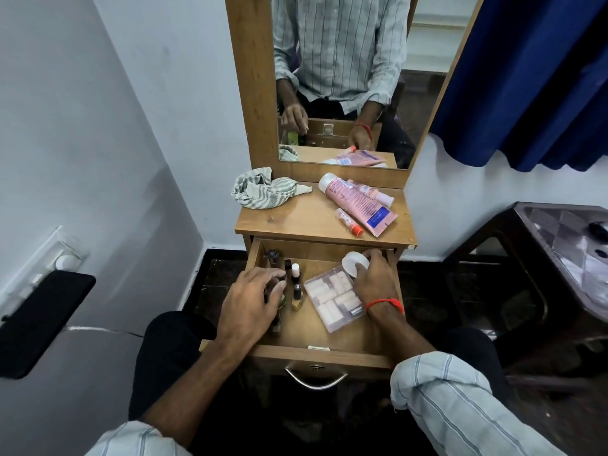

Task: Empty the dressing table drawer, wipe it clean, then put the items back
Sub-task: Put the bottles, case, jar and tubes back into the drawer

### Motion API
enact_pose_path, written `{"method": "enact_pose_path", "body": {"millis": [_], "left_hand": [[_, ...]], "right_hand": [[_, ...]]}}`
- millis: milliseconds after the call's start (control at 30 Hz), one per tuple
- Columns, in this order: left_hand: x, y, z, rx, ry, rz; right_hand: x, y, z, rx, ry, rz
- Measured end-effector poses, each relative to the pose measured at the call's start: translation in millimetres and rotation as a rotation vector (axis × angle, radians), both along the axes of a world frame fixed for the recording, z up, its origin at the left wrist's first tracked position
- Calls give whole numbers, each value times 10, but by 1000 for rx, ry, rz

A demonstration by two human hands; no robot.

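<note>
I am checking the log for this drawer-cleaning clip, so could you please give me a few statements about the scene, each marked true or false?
1. The drawer is pulled open. True.
2. The striped cloth lies inside the drawer. False: it sits on the tabletop, at the back left.
3. The right hand is closed around a white round container. True.
4. The pink tube is in the drawer. False: it lies on the tabletop, at the right.
5. The clear plastic box lies in the drawer beside the right hand. True.
6. The left hand rests on the tabletop. False: it reaches over the small bottles in the drawer.
</note>
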State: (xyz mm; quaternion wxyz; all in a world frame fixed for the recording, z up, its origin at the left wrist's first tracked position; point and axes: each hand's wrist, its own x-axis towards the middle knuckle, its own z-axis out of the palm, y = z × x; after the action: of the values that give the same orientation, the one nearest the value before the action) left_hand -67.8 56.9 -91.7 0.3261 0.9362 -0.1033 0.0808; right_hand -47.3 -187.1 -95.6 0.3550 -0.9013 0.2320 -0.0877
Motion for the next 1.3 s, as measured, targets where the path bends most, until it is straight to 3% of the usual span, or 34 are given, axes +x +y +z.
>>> {"method": "enact_pose_path", "body": {"millis": [67, 133, 233, 467, 667, 767, 1000, 1167, 1300], "left_hand": [[-25, 6, -13, -22, -15, 20], [-44, 6, -16, -44, -30, 31], [-48, 6, -17, -58, -43, 28], [-58, 27, -23, -85, -25, 38], [-53, 31, -40, -85, -30, 24], [-54, 39, -43, -88, -25, 20], [-42, 29, -68, -78, -12, 6], [-35, 27, -78, -64, -9, 1], [-29, 45, -82, -93, -6, 13]], "right_hand": [[-12, 21, 43, -49, -52, 30], [6, 42, 13, 37, -52, 75], [11, 116, -71, 139, 144, 230], [-31, 170, -186, -245, 219, 529], [20, 210, -239, -520, 448, 802], [-1, 220, -256, -548, 428, 742], [-13, 56, -222, -617, 469, 367], [29, 36, -192, -556, 404, 368], [-36, -51, -148, -383, 543, 510]]}}
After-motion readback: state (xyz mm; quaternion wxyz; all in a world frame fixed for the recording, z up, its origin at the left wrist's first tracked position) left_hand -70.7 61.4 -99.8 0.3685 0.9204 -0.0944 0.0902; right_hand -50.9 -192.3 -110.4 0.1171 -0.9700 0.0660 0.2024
